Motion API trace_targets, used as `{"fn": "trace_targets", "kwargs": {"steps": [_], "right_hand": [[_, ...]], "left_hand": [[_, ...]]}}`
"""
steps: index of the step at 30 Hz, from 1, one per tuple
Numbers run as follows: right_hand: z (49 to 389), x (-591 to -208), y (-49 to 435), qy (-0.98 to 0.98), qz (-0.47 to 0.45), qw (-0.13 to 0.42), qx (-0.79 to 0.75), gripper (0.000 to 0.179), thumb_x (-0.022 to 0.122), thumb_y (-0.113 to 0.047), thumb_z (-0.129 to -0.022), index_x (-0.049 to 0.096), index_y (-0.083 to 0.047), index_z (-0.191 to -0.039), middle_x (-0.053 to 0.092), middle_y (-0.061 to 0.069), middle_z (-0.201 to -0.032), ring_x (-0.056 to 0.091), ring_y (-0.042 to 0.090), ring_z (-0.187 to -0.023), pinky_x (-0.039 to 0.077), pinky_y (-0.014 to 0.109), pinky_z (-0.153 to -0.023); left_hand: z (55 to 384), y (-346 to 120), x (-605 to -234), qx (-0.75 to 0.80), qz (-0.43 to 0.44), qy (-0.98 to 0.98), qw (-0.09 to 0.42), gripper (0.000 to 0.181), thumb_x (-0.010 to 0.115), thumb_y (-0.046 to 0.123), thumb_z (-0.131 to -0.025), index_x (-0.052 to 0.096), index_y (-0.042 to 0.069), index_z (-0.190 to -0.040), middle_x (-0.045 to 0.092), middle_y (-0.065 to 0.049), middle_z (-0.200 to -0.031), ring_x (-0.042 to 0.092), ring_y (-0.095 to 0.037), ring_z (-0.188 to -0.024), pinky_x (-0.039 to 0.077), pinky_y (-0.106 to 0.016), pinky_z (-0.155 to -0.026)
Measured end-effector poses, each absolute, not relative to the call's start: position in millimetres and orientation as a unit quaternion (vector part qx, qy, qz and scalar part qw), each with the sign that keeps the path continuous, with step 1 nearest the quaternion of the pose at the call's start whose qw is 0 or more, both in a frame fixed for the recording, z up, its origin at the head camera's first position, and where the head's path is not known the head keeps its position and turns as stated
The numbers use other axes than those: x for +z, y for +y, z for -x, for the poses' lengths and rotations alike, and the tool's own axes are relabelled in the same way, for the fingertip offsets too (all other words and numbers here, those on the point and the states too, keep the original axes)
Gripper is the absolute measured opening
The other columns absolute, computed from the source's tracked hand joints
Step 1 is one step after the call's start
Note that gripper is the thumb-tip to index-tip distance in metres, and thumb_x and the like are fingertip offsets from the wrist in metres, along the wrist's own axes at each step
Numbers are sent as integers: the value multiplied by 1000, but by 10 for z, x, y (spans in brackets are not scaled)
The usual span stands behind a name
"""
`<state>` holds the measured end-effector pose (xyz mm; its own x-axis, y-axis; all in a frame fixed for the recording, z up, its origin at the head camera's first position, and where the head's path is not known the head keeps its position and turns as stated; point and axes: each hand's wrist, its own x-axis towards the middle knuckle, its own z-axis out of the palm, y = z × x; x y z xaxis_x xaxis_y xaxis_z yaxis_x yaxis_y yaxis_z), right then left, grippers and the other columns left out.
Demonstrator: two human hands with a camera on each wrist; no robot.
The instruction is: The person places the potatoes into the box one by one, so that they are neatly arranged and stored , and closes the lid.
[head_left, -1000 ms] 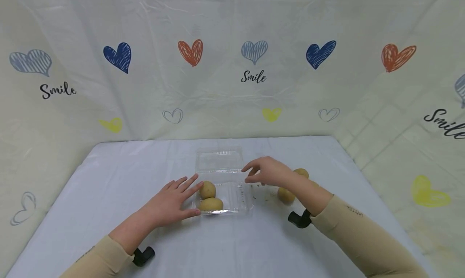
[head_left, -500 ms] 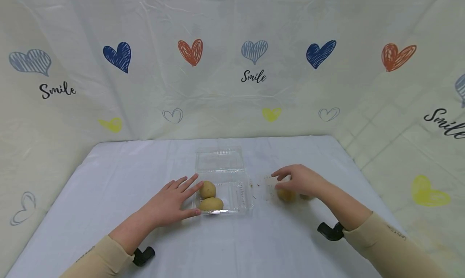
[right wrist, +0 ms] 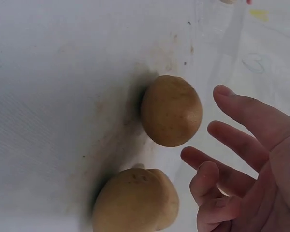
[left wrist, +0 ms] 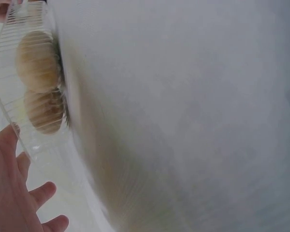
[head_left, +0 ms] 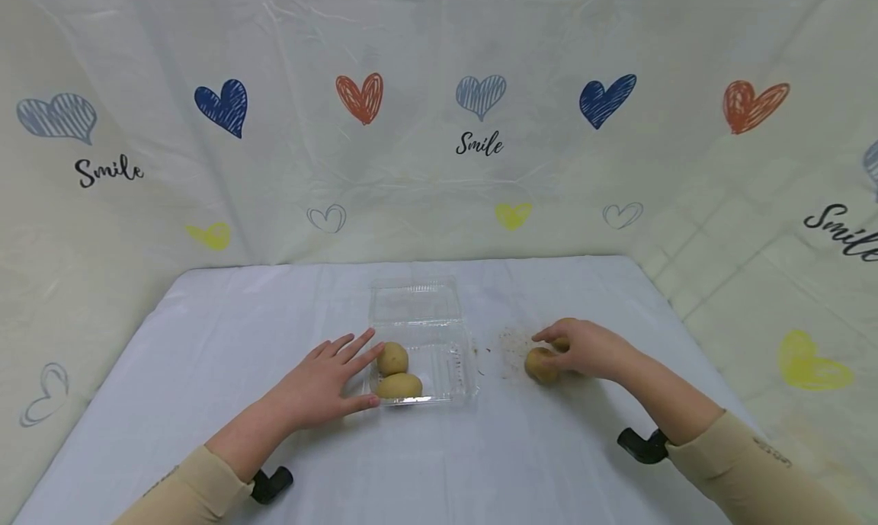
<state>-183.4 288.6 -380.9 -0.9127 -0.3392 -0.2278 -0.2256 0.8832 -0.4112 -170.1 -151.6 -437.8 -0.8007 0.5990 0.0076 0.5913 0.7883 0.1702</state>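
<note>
In the head view, a clear plastic clamshell box (head_left: pixel 439 395) lies unfolded on the table, its lid (head_left: pixel 414 302) laid back. Inside, at its left, sit a rounder potato (head_left: pixel 392 358) and a longer potato (head_left: pixel 400 386). My left hand (head_left: pixel 318 388) spreads its fingers against the box's left side; the left wrist view shows fingertips (left wrist: pixel 43 193) by the clear wall. Above the loose potatoes hovers my right hand (head_left: pixel 590 348), partly hiding them. The right wrist view shows a gap between its bent fingers and the nearest potato (right wrist: pixel 171 111); more potato (right wrist: pixel 130 200) lies beside it.
A white cloth covers the table (head_left: pixel 446 472). Brown crumbs (head_left: pixel 511 350) are scattered between the box and the loose potatoes. A backdrop (head_left: pixel 418 174) printed with hearts rises behind the table.
My right hand has moved right, from beside the box's lid to above the loose potatoes, its fingers holding nothing. My left hand and the box have stayed in place.
</note>
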Motion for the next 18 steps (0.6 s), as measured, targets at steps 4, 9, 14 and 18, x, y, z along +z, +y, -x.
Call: {"fn": "trace_targets", "kwargs": {"steps": [4, 9, 14, 18], "right_hand": [[1845, -3856, 2886, 958, 154, 156, -184, 47, 76, -28, -85, 68, -11, -128, 59, 12, -126, 53, 31, -115, 46, 49, -93], [1856, -3901, 2866, 961, 149, 177, -148, 57, 81, -32, -79, 66, -16, -132, 61, 12, -128, 56, 29, -111, 48, 51, -88], [1875, -3943, 2849, 962, 152, 190, -124, 61, 83, -33, -79, 63, -18, -134, 62, 12, -128, 58, 27, -104, 49, 51, -85], [1879, -3970, 2840, 965, 156, 181, -112, 60, 84, -33, -79, 64, -18, -133, 63, 11, -126, 59, 27, -105, 49, 51, -84]], "left_hand": [[1704, -1517, -4382, 83, -313, 946, 27, 86, 49, 74, -89, 25, 30, -158, 14, 1, -166, 24, -32, -147, 23, -56, -115], [1708, -1520, -4385, 83, -313, 946, 29, 85, 49, 74, -89, 24, 31, -159, 13, 1, -166, 24, -32, -147, 23, -56, -115], [1712, -1528, -4397, 80, -314, 946, 27, 86, 48, 75, -89, 23, 31, -159, 13, 1, -166, 24, -32, -147, 24, -55, -115], [1714, -1530, -4402, 80, -315, 945, 27, 86, 48, 75, -89, 23, 31, -159, 13, 2, -166, 25, -32, -147, 24, -55, -115]]}}
